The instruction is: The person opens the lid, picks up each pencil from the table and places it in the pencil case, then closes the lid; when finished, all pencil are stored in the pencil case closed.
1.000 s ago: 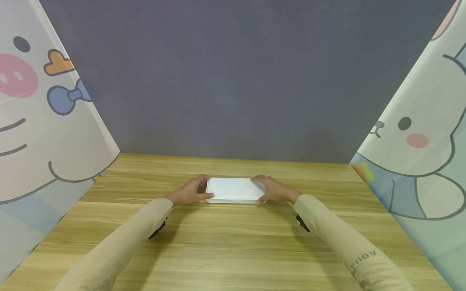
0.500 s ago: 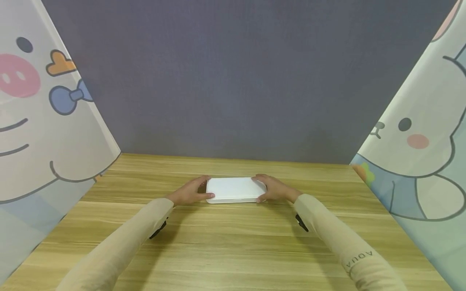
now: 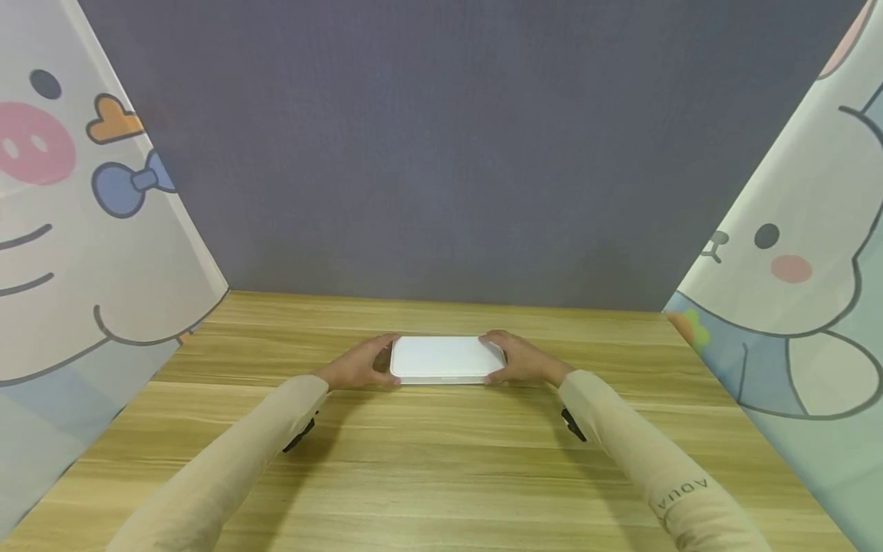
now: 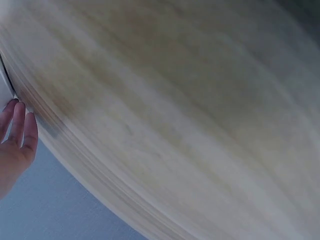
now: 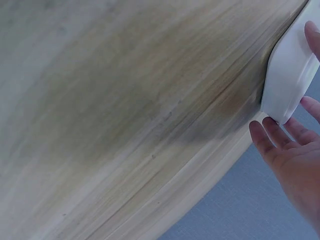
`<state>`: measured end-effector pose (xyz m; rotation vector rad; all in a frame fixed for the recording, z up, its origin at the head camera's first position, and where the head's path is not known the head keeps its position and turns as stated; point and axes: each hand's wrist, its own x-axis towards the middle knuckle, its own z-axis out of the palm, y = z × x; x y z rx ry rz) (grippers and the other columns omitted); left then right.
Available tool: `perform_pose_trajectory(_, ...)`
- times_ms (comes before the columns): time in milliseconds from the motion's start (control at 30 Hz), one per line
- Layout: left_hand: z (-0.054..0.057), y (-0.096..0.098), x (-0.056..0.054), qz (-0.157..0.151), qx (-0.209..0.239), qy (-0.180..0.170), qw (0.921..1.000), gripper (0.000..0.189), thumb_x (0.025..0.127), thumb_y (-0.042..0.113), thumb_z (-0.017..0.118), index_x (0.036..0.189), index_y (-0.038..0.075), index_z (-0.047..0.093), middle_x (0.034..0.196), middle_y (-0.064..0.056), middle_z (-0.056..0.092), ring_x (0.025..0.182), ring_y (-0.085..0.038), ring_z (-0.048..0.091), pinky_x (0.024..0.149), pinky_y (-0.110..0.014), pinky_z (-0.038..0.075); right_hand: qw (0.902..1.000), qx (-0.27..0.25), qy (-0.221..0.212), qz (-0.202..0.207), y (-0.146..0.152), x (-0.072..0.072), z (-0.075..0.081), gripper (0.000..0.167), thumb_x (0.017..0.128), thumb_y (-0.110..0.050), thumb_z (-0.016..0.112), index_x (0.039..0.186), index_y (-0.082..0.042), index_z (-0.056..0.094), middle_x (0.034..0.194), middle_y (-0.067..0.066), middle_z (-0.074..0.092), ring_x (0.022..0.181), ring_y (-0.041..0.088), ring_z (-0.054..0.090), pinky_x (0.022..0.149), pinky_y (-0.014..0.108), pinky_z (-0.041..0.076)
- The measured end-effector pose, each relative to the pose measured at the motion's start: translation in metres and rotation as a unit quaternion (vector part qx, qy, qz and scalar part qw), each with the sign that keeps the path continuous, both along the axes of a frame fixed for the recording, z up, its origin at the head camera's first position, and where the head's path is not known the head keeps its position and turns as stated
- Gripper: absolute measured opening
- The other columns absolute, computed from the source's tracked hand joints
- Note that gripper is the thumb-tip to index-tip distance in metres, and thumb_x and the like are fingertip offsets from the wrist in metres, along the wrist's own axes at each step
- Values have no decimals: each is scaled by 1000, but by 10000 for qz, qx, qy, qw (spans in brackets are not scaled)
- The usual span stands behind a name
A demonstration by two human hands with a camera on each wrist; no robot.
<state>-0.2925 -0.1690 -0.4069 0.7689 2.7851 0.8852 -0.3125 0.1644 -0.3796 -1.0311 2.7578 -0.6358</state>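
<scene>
A white rectangular box (image 3: pixel 447 356) with rounded corners lies flat on the wooden table, its long side facing me. At its left end my left hand (image 3: pixel 359 364) grips it, thumb on the front corner and fingers behind the far corner. My right hand (image 3: pixel 524 360) grips the opposite end in the same way. The right wrist view shows the box's end (image 5: pixel 287 75) low against the table, with fingers touching its far corner and the thumb near the front one. In the left wrist view only a sliver of the box (image 4: pixel 5 85) appears beside the fingertips.
The wooden table (image 3: pixel 428 468) reaches a dark grey panel (image 3: pixel 441 153) at the back. Cartoon-printed panels stand at the left (image 3: pixel 103 253) and right (image 3: pixel 800 307). Dark straps show under both sleeves.
My left thumb has slid off the box's top front corner down to its front side. The right hand and the box have hardly moved.
</scene>
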Motion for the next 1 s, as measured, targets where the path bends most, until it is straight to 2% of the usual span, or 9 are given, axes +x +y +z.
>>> perform_pose_trajectory(500, 1, 0, -2, -128, -188, 32, 9997, 92, 75, 39, 72, 144, 5, 22, 146, -15, 31, 128, -31, 39, 108, -47, 30, 9999, -134, -10, -23, 7, -2, -6, 80, 69, -25, 79, 131, 7, 39, 136, 27, 39, 127, 41, 36, 106, 51, 30)
perform_pose_trajectory(833, -3, -2, -5, -212, -178, 77, 9996, 90, 77, 39, 71, 145, 5, 21, 146, -15, 31, 129, -30, 39, 108, -46, 31, 9997, -232, -17, 36, 10, -2, -8, 81, 68, -24, 80, 131, 7, 39, 135, 27, 40, 127, 42, 36, 106, 53, 30)
perform_pose_trajectory(1000, -1, -3, -5, -187, -47, -109, 9998, 93, 74, 40, 73, 145, 8, 22, 147, -13, 30, 131, -30, 36, 110, -47, 27, 9997, -226, 89, 90, 12, -3, -9, 81, 68, -25, 80, 130, 8, 39, 135, 28, 40, 126, 43, 36, 105, 53, 31)
